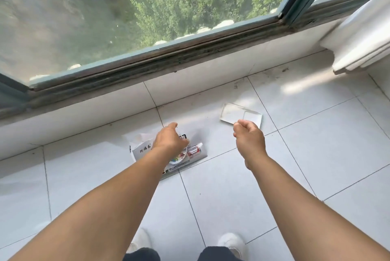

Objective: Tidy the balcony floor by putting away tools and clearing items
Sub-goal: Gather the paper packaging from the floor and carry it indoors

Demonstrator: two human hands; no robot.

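A white printed bag [141, 151] lies on the tiled floor below the window sill. On it rest a red and white tube [195, 149] and some colourful bits partly hidden by my arm. My left hand [171, 138] is down over the bag, and its fingers curl round a small black and silver item [181, 134]. My right hand [249, 136] hovers to the right with fingers loosely curled and nothing in it. Just beyond it a shallow white tray [234, 112] lies flat on the floor.
A low white ledge [105, 113] runs under the dirty window track [168, 58]. A white folded thing [363, 45] sticks out at the right. Dust and debris [272, 73] lie by the ledge. My two white shoes [230, 241] stand at the bottom edge.
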